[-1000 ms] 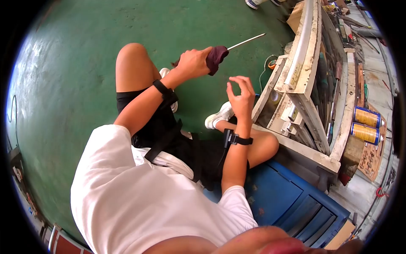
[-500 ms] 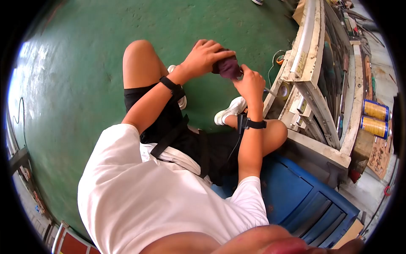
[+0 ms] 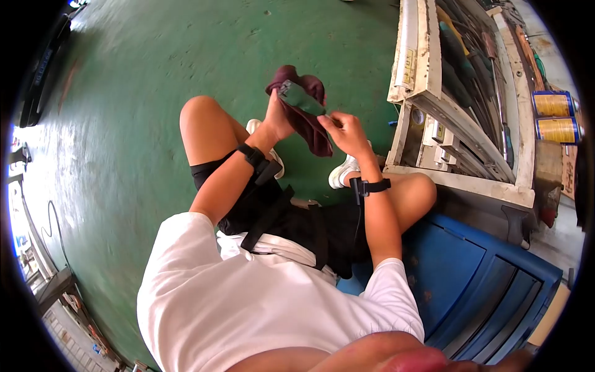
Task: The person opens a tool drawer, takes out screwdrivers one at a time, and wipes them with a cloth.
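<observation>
A maroon cloth [image 3: 313, 131] is held up in front of my knees, spread out and folded over at its edges. Within its folds shows a flat grey-green area [image 3: 300, 98] with pale marks at one end; I cannot tell what it is. My left hand [image 3: 279, 121] grips the cloth from the near left side, most of its fingers hidden behind it. On the other side, my right hand [image 3: 348, 133] pinches the cloth's right edge between thumb and fingers. Both wrists wear black straps with small dark boxes.
A worn white-framed rack [image 3: 471, 181] with screwdrivers and other long tools stands at right. Yellow-and-blue cans [image 3: 556, 130] sit beyond it. A blue plastic box [image 3: 443, 260] lies by my right thigh. Green floor [image 3: 142, 68] stretches ahead and left.
The bunched maroon cloth has been opened out, showing the grey-green area. My left hand has moved from on top to below and behind it; my right hand has shifted slightly down-left.
</observation>
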{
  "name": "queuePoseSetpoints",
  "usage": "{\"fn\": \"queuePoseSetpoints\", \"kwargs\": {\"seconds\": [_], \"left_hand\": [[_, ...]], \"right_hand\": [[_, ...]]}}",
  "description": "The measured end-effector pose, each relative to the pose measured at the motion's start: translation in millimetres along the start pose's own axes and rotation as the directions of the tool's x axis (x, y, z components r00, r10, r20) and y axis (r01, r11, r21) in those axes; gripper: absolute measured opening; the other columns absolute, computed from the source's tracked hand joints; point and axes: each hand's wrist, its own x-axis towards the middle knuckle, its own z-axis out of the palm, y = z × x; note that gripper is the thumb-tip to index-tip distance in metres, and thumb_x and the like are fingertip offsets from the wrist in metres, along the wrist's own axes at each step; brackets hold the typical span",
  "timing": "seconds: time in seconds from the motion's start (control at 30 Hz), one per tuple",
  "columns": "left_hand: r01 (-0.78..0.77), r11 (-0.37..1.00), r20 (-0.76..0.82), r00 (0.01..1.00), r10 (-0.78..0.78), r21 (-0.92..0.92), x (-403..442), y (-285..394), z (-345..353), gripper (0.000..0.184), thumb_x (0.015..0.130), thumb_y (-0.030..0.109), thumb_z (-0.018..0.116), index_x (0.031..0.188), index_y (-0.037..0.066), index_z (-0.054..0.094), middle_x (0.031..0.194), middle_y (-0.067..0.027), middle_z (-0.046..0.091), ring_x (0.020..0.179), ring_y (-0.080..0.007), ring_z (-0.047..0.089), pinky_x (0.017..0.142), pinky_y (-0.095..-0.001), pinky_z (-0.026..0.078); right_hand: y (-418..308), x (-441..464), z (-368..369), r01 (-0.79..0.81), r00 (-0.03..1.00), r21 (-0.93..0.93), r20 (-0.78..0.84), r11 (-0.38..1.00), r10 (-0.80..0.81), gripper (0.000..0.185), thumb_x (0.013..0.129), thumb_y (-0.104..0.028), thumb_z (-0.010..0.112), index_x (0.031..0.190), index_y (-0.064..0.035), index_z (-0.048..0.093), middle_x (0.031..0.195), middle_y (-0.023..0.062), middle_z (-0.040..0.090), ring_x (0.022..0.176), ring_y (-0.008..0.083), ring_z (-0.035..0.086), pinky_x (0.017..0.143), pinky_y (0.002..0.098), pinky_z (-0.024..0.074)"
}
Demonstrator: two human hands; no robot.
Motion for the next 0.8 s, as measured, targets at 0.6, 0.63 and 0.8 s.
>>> {"fn": "queuePoseSetpoints", "kwargs": {"seconds": [0.6,0.63,0.8], "left_hand": [[-0.309,0.951,0.001,0.951,0.309,-0.012,-5.4,27.1,21.4,0.054,0.096,0.048,0.053,0.132,0.008,0.056,0.132,-0.0121,0.060,0.123,-0.0315,0.056,0.108,-0.0492,0.043],[-0.369,0.894,0.082,0.929,0.360,0.254,-3.9,22.3,21.1,0.051,0.096,0.044,0.057,0.131,0.008,0.056,0.128,-0.0111,0.062,0.120,-0.0299,0.057,0.107,-0.0466,0.045],[-0.220,0.947,-0.085,0.966,0.246,0.235,-1.1,7.9,9.0,0.038,0.094,0.033,0.067,0.125,0.011,0.058,0.121,-0.0048,0.062,0.110,-0.0236,0.058,0.102,-0.0370,0.046]], "right_hand": [[19.2,8.2,-19.4,-0.176,0.951,-0.155,-0.283,0.972,0.127,0.053,0.089,-0.053,0.067,0.075,-0.0020,0.063,0.060,0.0169,0.057,0.058,0.0377,0.061,0.053,0.0418,0.0432],[17.2,7.6,-17.4,-0.149,0.957,-0.169,-0.271,0.974,0.100,0.051,0.089,-0.052,0.066,0.078,-0.0028,0.064,0.059,0.0160,0.057,0.059,0.0372,0.062,0.053,0.0419,0.0441],[1.1,4.4,-10.1,-0.085,0.960,-0.172,-0.276,0.981,0.035,0.047,0.089,-0.053,0.064,0.083,-0.0068,0.064,0.054,0.0098,0.056,0.055,0.0336,0.061,0.053,0.0430,0.0445]]}}
